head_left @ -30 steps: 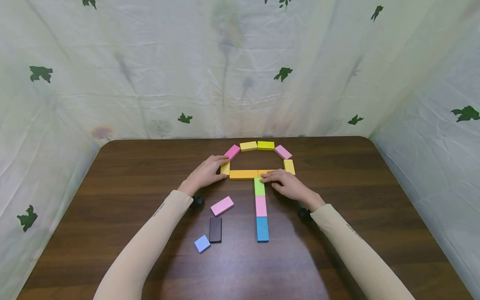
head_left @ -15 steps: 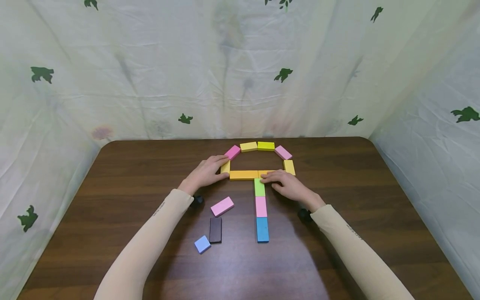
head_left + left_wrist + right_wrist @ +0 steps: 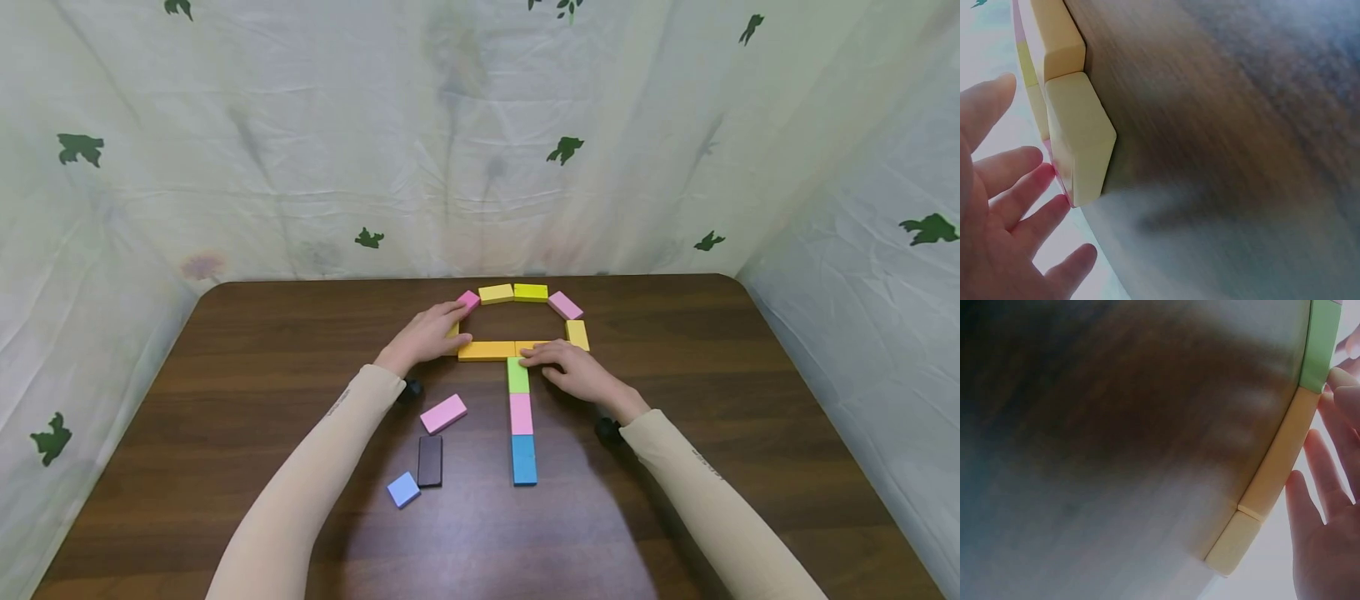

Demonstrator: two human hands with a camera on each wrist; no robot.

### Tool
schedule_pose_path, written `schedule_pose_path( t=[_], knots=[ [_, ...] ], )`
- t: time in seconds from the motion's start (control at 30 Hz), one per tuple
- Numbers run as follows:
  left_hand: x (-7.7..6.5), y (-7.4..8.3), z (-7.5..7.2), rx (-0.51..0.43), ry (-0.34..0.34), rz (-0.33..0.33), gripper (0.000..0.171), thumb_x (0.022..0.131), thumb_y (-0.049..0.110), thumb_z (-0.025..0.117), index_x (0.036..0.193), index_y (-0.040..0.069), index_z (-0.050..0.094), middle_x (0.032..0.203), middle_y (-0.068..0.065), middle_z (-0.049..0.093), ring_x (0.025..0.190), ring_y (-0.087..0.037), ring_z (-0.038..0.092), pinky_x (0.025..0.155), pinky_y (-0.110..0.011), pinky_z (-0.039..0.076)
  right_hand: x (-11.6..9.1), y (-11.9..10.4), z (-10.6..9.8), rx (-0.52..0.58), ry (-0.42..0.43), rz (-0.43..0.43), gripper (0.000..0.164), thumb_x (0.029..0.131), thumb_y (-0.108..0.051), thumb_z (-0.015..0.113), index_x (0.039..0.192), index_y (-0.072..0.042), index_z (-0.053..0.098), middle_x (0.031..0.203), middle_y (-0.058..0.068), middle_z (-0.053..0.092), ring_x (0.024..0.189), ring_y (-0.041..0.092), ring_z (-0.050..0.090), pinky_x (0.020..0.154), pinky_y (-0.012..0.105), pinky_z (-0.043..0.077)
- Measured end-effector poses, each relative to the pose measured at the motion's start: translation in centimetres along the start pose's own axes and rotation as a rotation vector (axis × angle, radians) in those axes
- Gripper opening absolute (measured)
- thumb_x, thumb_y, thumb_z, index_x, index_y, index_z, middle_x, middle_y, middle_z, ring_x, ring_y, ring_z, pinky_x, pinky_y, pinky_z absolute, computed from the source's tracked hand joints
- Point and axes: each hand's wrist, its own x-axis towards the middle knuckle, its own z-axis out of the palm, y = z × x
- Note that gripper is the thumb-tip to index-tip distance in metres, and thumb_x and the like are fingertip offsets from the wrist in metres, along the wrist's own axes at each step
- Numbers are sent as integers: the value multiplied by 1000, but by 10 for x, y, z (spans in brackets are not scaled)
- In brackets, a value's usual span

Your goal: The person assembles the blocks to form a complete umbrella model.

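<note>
My left hand [image 3: 426,337] lies over the left side of a ring of coloured wooden blocks, fingers spread. It mostly covers a pale yellow block [image 3: 1082,131]; its fingertips reach a dark pink block [image 3: 471,300], and the thumb lies by the left end of a long orange block [image 3: 487,352]. The right hand [image 3: 579,372] rests with loosely extended fingers at a second orange block [image 3: 1279,459], whose top it partly hides. Below that joint, a green block [image 3: 517,376], a pink block [image 3: 521,414] and a blue block [image 3: 524,460] form a straight column.
Two yellow blocks, one pale [image 3: 496,294] and one bright [image 3: 531,292], top the ring. A light pink block [image 3: 565,305] and a yellow block [image 3: 577,335] continue its right side. Loose pink [image 3: 443,413], black [image 3: 430,462] and small blue [image 3: 403,490] blocks lie left of the column.
My left hand has shifted right and slightly forward, covering more of the pale yellow and dark pink blocks. The right hand stays in place.
</note>
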Motion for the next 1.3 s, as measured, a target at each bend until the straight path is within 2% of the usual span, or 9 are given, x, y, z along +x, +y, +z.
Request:
schedule_pose_path(
  t=[0.23,0.5,0.8,0.93,1.13,1.3],
  knots=[
    [5,0,1,40,1,11,63,96,36,56,146,2,38,150,-15,34,137,-31,30,111,-44,24,0,1,-1,3,6,0,37,89,9,53,122,-4,66,134,9,56,125,29,46,103,45,36],
    [4,1,1,35,-7,4,63,96,36,57,145,3,39,150,-15,34,137,-31,30,110,-45,24,0,0,-2,-2,2,1,37,89,8,54,122,-4,66,134,9,55,126,29,45,104,45,35],
    [10,1,0,52,6,55,61,96,34,57,147,6,37,152,-12,32,138,-31,28,110,-50,22,0,2,-1,4,13,-9,37,89,8,54,121,-4,67,134,10,56,125,29,46,103,45,35],
    [20,6,-2,71,-29,68,61,98,34,53,148,6,34,154,-10,29,141,-29,23,110,-53,18,0,3,0,5,7,-8,37,89,8,54,121,-5,66,134,9,55,126,29,46,104,45,35],
    [35,16,-4,104,-107,34,60,100,37,47,151,9,30,156,-8,24,143,-25,15,111,-55,12,1,3,0,9,-7,8,38,89,8,54,123,-5,66,135,8,55,126,29,45,104,45,34],
    [40,20,-4,124,-137,9,62,100,38,47,151,9,28,156,-7,23,144,-25,14,111,-55,11,1,2,0,9,-9,10,38,89,8,53,123,-5,66,135,9,55,126,29,45,104,46,34]
  ],
)
